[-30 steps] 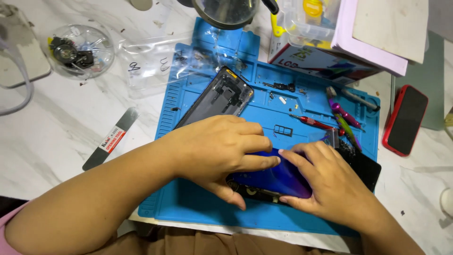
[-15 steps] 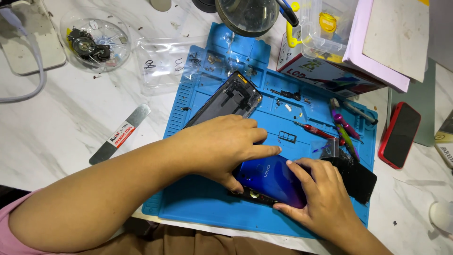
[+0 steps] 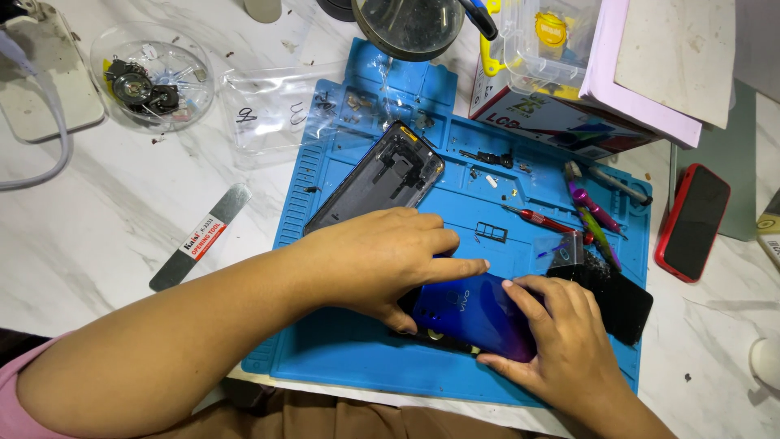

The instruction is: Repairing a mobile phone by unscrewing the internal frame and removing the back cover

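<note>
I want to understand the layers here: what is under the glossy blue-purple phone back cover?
Under the glossy blue-purple phone back cover a thin dark edge shows, on the blue silicone mat. Both hands hide the rest.

From my feed I see a white marble-patterned tabletop (image 3: 106,219) with grey veins filling the view, evenly lit from above with soft shadows. A blue work mat (image 3: 341,366) lies across its middle. At the bottom edge, a dark strip of floor (image 3: 16,341) shows below the tabletop.

Two hands (image 3: 390,260), three phones (image 3: 479,313), one blue mat (image 3: 341,358), one metal opening tool (image 3: 199,236), one clear dish (image 3: 150,77)
</note>
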